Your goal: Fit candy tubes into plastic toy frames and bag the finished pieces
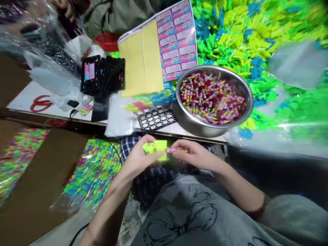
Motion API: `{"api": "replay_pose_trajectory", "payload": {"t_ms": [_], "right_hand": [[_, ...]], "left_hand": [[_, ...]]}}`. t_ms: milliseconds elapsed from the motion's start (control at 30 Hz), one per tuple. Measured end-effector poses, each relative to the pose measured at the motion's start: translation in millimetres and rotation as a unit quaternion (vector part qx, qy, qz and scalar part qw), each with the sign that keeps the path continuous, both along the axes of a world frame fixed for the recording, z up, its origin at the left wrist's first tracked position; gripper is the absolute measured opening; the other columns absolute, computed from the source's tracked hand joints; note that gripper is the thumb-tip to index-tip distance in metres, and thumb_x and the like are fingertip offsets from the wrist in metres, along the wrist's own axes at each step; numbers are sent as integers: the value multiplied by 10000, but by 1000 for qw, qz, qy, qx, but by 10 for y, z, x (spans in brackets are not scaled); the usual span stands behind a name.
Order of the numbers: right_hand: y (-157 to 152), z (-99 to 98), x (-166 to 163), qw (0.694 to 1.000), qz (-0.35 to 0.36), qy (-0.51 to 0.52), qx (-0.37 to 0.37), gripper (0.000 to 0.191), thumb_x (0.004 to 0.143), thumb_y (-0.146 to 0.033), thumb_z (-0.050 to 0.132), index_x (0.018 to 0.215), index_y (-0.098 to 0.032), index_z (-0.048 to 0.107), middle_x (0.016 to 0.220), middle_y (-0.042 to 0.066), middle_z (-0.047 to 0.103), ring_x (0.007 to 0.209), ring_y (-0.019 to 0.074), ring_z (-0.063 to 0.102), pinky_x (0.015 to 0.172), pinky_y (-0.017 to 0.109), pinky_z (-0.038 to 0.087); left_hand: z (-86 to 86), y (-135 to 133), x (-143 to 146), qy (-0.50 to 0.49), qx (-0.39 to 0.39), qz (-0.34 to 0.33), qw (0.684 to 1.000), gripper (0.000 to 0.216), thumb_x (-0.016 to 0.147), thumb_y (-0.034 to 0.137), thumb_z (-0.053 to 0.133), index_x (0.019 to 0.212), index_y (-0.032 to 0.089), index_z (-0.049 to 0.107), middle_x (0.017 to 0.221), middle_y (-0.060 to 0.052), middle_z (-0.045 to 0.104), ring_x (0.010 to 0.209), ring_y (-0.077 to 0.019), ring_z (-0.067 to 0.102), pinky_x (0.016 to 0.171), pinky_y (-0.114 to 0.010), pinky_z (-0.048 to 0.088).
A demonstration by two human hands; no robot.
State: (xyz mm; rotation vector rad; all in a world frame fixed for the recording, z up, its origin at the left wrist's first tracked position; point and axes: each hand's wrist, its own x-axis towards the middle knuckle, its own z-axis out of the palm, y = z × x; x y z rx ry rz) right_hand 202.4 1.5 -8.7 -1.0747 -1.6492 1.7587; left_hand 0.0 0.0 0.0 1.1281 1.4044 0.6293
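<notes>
My left hand (139,155) is closed around a small lime-green plastic toy piece (156,149), held over my lap just below the table edge. My right hand (193,155) pinches a thin pink candy tube (175,150) whose end touches the green piece. Straight ahead on the table stands a steel bowl (191,121) full of several small multicoloured candy tubes (212,97).
A huge heap of green, yellow and blue plastic pieces (256,37) covers the right of the table. A sticker sheet (176,41) with yellow backing, black plastic crates (102,75), a black mesh piece (156,119), red scissors (41,102) and plastic bags (48,71) lie left. Bagged pieces (94,171) sit on the floor.
</notes>
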Motion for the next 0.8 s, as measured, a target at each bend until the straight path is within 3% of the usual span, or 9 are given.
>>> {"api": "replay_pose_trajectory", "payload": {"t_ms": [133, 200, 300, 400, 500, 600, 667, 800], "right_hand": [[10, -174, -118, 998, -55, 4, -1, 273, 849, -412, 476, 878, -170, 599, 712, -9, 547, 616, 98, 464, 554, 202, 355], [-21, -312, -233, 994, -106, 32, -23, 313, 877, -428, 407, 882, -170, 583, 681, -14, 519, 608, 100, 465, 557, 207, 369], [-86, -523, -433, 989, -134, 58, -16, 273, 900, -368, 375, 945, -182, 570, 839, 13, 563, 779, 123, 524, 717, 237, 421], [-68, -657, -523, 995, -77, 27, 65, 241, 899, -277, 387, 1035, -192, 566, 991, 42, 563, 952, 145, 510, 866, 279, 400], [142, -736, -424, 976, -36, -63, 203, 258, 880, -230, 406, 1075, -180, 567, 981, 68, 568, 943, 172, 509, 878, 331, 406], [490, -841, -240, 922, -85, -194, 324, 302, 841, -209, 451, 1125, -160, 545, 1092, 112, 533, 1054, 235, 454, 938, 420, 357], [697, -936, -151, 900, -89, -235, 357, 360, 828, -194, 454, 1183, -148, 501, 1204, 129, 465, 1142, 246, 399, 978, 420, 333], [822, -1114, -107, 902, -63, -247, 348, 413, 826, -176, 428, 1238, -141, 443, 1326, 117, 349, 1189, 204, 385, 992, 335, 357]], "left_hand": [[-298, -59, -24, -154, 101, 100, 978, 493, 635, 549, 622, 980, 220, 495, 786, 14, 604, 593, -105, 548, 533, -215, 436], [-485, -122, 43, -217, 132, 134, 958, 636, 653, 665, 505, 1095, 208, 494, 1015, -67, 609, 815, -177, 593, 696, -288, 474], [-746, -214, 219, -181, 97, 144, 968, 508, 682, 508, 607, 1066, 178, 572, 1110, -89, 593, 1015, -206, 547, 891, -314, 410], [-887, -201, 350, -171, 83, 250, 949, 308, 708, 357, 641, 958, 178, 627, 964, -47, 639, 919, -162, 576, 863, -287, 420], [-869, -36, 339, -191, 127, 354, 907, 252, 700, 320, 659, 910, 181, 641, 852, -8, 627, 772, -100, 573, 742, -214, 443], [-744, 198, 266, -244, 165, 362, 884, 259, 732, 329, 630, 948, 186, 631, 793, 8, 587, 710, -70, 551, 685, -184, 442], [-654, 319, 250, -319, 157, 345, 869, 256, 777, 382, 564, 964, 212, 600, 764, 16, 550, 659, -78, 543, 592, -196, 446], [-556, 385, 318, -451, 91, 317, 829, 236, 836, 412, 458, 952, 226, 545, 625, 49, 420, 450, -42, 385, 394, -156, 297]]}}
